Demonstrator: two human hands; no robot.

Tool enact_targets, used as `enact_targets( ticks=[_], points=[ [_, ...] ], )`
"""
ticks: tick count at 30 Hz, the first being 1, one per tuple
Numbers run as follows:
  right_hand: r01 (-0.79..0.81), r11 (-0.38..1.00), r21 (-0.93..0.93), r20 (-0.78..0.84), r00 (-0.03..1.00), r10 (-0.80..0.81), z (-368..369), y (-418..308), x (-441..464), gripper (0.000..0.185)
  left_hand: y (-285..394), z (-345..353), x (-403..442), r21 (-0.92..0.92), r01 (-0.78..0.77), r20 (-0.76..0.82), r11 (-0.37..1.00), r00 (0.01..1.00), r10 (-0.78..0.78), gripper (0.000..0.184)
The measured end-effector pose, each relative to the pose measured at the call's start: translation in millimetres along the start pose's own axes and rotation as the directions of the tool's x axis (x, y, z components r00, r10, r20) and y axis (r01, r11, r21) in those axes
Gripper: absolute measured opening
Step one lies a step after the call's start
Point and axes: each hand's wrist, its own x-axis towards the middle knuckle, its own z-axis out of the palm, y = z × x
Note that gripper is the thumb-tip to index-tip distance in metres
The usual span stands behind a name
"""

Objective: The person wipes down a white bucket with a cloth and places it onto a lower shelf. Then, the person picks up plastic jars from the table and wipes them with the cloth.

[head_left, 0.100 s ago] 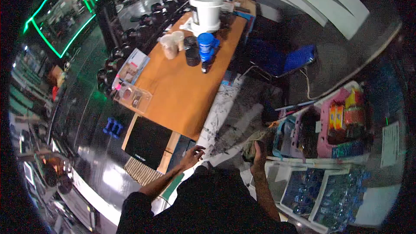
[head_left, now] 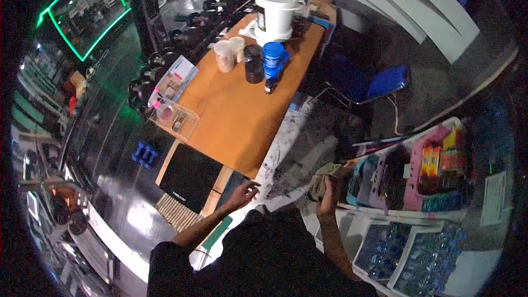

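Observation:
My right hand is closed on a crumpled olive-green cloth, held in front of the shelf on the right. My left hand hangs just off the near corner of the orange-brown table, fingers apart and slightly curled, with nothing in it. On the table stand a white bucket, a black jar, a blue container and tubs of pale powder. A clear plastic box lies at the table's left edge.
A blue chair is beyond the table's right side. Pink baskets with colourful packets sit on the right, above trays of bottles. A black panel is at the table's near end. Dumbbells line a rack at the left.
The view has shifted slightly, so the table and its things appear a little further right. The cloth in my right hand has risen a little and shows more fully.

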Motion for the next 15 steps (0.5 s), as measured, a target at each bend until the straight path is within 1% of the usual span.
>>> enact_targets(
  ticks=[1,2,3,4,6,8,9,12,14,15],
  points=[
    [-0.251,0.961,0.119,-0.153,0.951,0.268,17.4,-35.9,23.8,0.080,3.6,-2.1,17.4,-0.034,-0.035,-0.031,0.999,0.999,0.034,0.030],
    [-0.393,0.894,0.216,-0.171,0.886,0.431,29.6,-59.3,32.4,0.077,5.3,0.1,29.7,-0.069,-0.059,-0.059,0.996,0.997,0.055,0.030],
    [-0.512,0.794,0.329,-0.183,0.790,0.585,41.8,-82.7,41.1,0.073,5.0,6.6,44.0,-0.080,-0.093,-0.113,0.993,0.990,0.083,0.033],
    [-0.593,0.673,0.442,-0.189,0.672,0.716,54.0,-106.6,50.0,0.069,17.6,5.1,53.0,-0.103,-0.098,-0.145,0.990,0.986,0.082,0.033],
    [-0.642,0.604,0.472,-0.088,0.648,0.757,62.4,-122.2,69.0,0.071,53.4,4.2,67.3,-0.149,-0.109,-0.202,0.983,0.976,0.078,0.033],
    [-0.527,0.736,0.426,-0.012,0.810,0.587,56.9,-102.3,82.5,0.074,71.6,3.6,87.8,-0.218,-0.157,-0.207,0.963,0.972,0.111,0.033],
    [-0.466,0.829,0.310,-0.007,0.870,0.492,50.7,-69.0,82.3,0.070,77.2,2.8,101.9,-0.240,-0.168,-0.209,0.956,0.971,0.118,0.033],
    [-0.490,0.829,0.268,-0.060,0.851,0.522,55.3,-57.8,128.8,0.066,97.7,-2.6,139.1,-0.297,-0.222,-0.241,0.929,0.958,0.153,0.034],
    [-0.502,0.694,0.516,-0.041,0.795,0.605,57.3,-61.3,169.8,0.065,127.5,-5.6,159.2,-0.329,-0.248,-0.288,0.911,0.945,0.153,0.034],
    [-0.434,0.716,0.547,0.006,0.857,0.515,51.6,-51.9,184.8,0.063,123.9,-11.7,179.8,-0.322,-0.262,-0.285,0.910,0.943,0.170,0.032]
  ],
)
